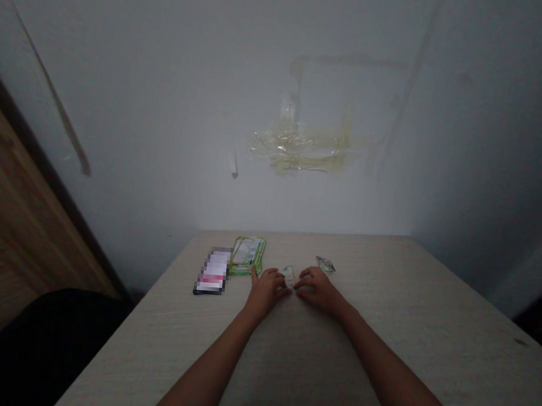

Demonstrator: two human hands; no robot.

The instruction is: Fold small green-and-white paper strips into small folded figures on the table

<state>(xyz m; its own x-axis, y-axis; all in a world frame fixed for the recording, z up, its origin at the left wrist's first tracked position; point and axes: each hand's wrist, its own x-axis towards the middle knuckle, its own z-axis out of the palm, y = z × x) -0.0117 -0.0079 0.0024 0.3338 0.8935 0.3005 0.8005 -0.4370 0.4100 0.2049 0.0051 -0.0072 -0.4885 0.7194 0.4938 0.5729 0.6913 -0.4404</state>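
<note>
A small white-and-green printed packet (289, 276) lies between my two hands near the middle of the table. My left hand (265, 290) has its fingers curled onto the packet's left side, with the thumb sticking out toward the green packets. From the other side, my right hand (320, 291) grips the packet's right edge with bent fingers. The fingertips partly cover the packet's lower part. Just beyond my right hand rests a small folded green-and-white piece (325, 264).
Flat green-and-white packets (248, 252) lie at the back left, beside a phone (213, 272) with a blurred screen. The pale wooden table (430, 328) meets a wall (164, 126) with peeling tape (298, 149). A dark chair-like shape (53, 342) stands left of the table.
</note>
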